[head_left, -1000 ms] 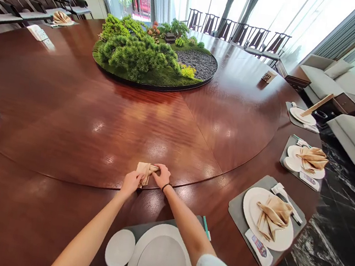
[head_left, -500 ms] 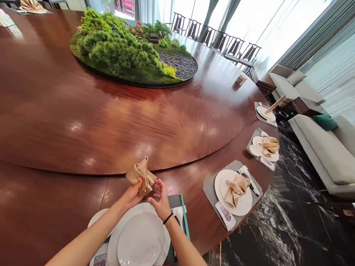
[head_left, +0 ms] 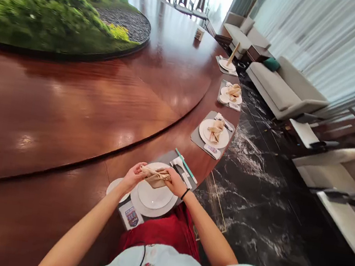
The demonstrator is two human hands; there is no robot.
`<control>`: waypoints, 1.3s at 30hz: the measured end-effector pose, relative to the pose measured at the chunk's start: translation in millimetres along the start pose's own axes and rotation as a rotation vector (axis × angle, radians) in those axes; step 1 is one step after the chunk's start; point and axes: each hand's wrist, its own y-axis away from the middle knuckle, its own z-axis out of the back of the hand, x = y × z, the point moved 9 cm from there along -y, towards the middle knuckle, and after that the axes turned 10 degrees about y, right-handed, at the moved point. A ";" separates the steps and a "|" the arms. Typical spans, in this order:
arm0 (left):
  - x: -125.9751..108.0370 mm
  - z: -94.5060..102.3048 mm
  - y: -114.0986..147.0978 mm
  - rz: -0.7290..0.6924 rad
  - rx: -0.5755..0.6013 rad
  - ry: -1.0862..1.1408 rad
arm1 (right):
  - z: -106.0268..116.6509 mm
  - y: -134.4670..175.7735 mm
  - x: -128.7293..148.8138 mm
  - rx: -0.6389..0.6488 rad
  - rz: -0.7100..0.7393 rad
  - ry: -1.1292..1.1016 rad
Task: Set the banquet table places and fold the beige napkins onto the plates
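Observation:
Between my two hands is a folded beige cloth napkin, held just above the stacked white plates. My left hand grips its left end, and my right hand, with a black band at the wrist, has hold of the right end. A small white dish lies left of the plates, partly behind my left forearm. Chopsticks in a teal-edged sleeve rest on the grey placemat beyond my right hand. A white packet with a printed picture lies at the near left.
Further along the round wooden table are more place settings with folded napkins. A low green garden centrepiece stands on the raised turntable. Sofas and chairs are on the dark marble floor to the right.
My right hand has closed on the napkin, which is now stretched sideways and lower, over the plates. The view has swung right and tipped down.

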 end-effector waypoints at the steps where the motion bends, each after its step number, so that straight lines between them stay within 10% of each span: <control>1: -1.1 3.7 0.2 0.020 0.045 -0.175 | -8.1 7.2 1.8 0.020 0.002 0.074; 7: 16.2 -9.8 -3.1 -0.148 0.430 -1.108 | -72.7 28.6 0.2 0.108 -0.140 0.563; 14: 63.9 -13.4 -5.9 -0.262 0.705 -1.664 | -106.3 48.0 -6.5 0.034 -0.388 0.689; 22: 82.5 -22.9 -16.3 -0.292 0.875 -1.700 | -87.9 105.5 -26.0 -0.339 -0.611 0.155; 28: 85.7 -21.5 -20.8 -0.273 0.880 -1.656 | -120.6 162.1 -67.7 -0.442 -0.802 -0.262; 39: 68.7 -3.2 -13.6 -0.127 0.711 -1.566 | -165.4 122.6 -78.8 -0.385 -0.984 -0.459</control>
